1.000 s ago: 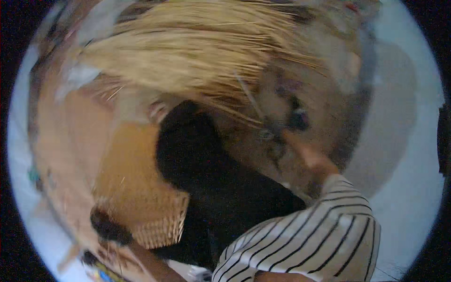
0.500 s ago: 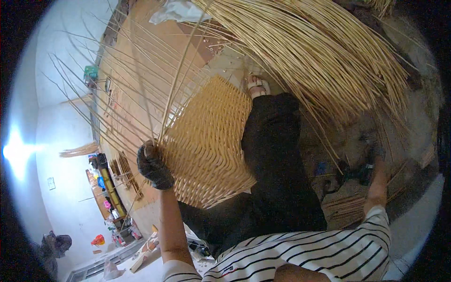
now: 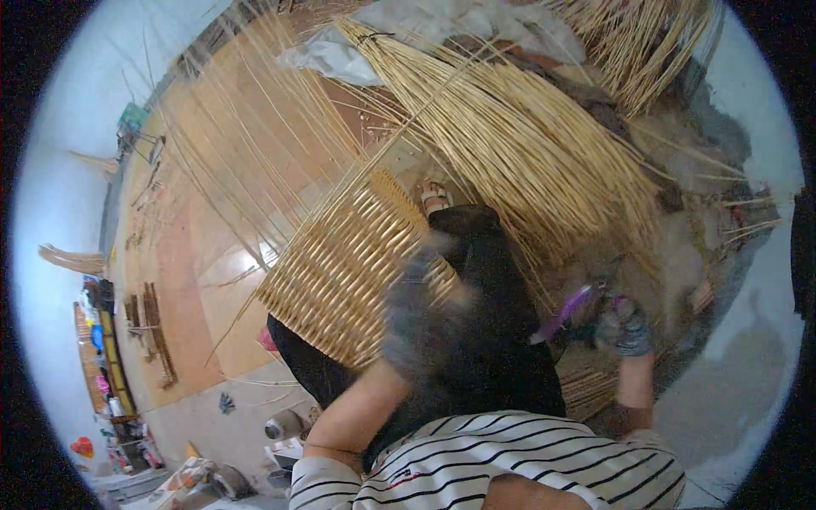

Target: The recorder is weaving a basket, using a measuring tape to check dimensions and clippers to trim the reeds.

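Note:
A woven wicker panel (image 3: 340, 272), perhaps the side of a basket, rests tilted across my lap, with long loose rods fanning from its upper left edge. My left hand (image 3: 416, 319), in a dark glove, is over the panel's right side. Motion smears its fingers, so I cannot tell whether it grips anything. Off to the right, my gloved right hand (image 3: 627, 330) has its fingers curled around a purple tool (image 3: 568, 313). Blur hides what kind of tool it is.
A large bundle of peeled willow rods (image 3: 510, 144) lies ahead to the right; another rod bundle (image 3: 646, 51) is behind it. White plastic sheeting (image 3: 331, 58) sits at the far side. Dark sticks (image 3: 153, 331) lie on the floor at left, near a cluttered shelf (image 3: 106, 348).
My left hand has left the panel's upper left corner and moved right across it. My right hand has come up and inward, the purple tool now showing. The view has shifted.

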Demonstrator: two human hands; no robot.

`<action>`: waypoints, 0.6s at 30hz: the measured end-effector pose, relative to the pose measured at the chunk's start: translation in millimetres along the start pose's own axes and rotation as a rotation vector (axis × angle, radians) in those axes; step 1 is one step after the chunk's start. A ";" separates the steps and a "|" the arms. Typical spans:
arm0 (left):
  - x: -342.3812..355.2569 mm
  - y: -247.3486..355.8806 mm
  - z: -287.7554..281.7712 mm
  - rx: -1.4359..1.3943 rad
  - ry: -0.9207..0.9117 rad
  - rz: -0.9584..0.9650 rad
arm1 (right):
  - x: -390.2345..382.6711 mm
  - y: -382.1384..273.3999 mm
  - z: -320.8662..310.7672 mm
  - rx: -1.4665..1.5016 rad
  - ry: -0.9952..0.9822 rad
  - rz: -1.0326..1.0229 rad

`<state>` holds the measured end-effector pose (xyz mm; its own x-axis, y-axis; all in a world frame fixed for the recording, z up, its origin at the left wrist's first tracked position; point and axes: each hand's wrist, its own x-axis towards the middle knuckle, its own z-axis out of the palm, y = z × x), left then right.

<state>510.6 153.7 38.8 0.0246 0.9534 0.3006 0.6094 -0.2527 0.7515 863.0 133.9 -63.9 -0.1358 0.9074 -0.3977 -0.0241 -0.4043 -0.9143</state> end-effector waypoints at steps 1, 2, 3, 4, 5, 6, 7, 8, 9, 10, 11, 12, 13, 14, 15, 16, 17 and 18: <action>-11.7 18.3 0.3 -0.077 -0.368 0.053 | -9.7 -30.4 19.6 0.276 -0.103 0.031; -25.1 27.6 4.1 -0.306 -0.580 -0.056 | -5.1 -29.8 50.7 0.435 -0.046 0.055; -35.7 32.4 3.3 -0.541 -0.799 -0.162 | 3.8 -23.1 77.1 0.595 0.017 0.080; -43.5 32.0 -7.1 -0.550 -0.795 -0.153 | 13.8 -22.7 97.9 0.382 -0.233 0.054; -49.4 30.7 -18.5 -0.500 -0.694 -0.244 | 18.4 -26.5 117.1 0.166 -0.460 0.032; -55.5 28.4 -26.9 -0.447 -0.581 -0.344 | 17.4 -41.1 152.2 -0.095 -0.256 -0.142; -64.2 15.8 -23.2 -0.334 -0.467 -0.280 | 13.4 -53.8 191.7 -0.355 -0.061 -0.314; -75.3 1.9 -16.6 -0.344 -0.466 -0.275 | 13.9 -28.1 221.6 0.042 -0.103 -0.192; -87.6 -12.5 -10.0 -0.326 -0.415 -0.196 | 15.7 -1.9 241.4 0.437 -0.145 -0.065; -87.1 -15.8 -10.7 -0.301 -0.370 -0.114 | 16.7 -5.0 247.7 0.435 -0.140 -0.071; -80.3 -21.8 -13.3 0.080 -0.267 0.211 | 19.1 -10.5 252.0 0.131 -0.280 -0.223; -66.1 -33.7 -24.7 0.367 -0.393 0.147 | 22.8 -13.6 255.1 -0.180 -0.409 -0.363; -52.1 -49.2 -44.1 0.659 -0.517 0.082 | 32.7 -8.6 253.7 -0.180 -0.396 -0.358; -41.0 -101.4 -62.9 0.515 -0.305 0.164 | 53.8 1.1 249.1 -0.181 -0.382 -0.389; 10.7 -53.7 -102.8 0.207 -0.052 -0.186 | 80.5 17.8 233.1 -0.186 -0.334 -0.406; 37.9 -50.3 -115.4 0.326 0.245 -0.061 | 93.5 27.9 227.9 -0.185 -0.322 -0.426; 53.7 -62.2 -123.3 0.552 0.204 -0.006 | 98.3 31.6 226.4 -0.355 -0.329 -0.507; 62.0 -80.3 -130.2 0.776 0.161 0.039 | 83.0 0.9 236.4 -0.358 -0.347 -0.501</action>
<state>359.9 211.6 73.5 -0.0218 0.8957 0.4442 0.9903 -0.0415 0.1322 617.6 181.8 -79.6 -0.5026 0.8617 0.0703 0.1528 0.1686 -0.9738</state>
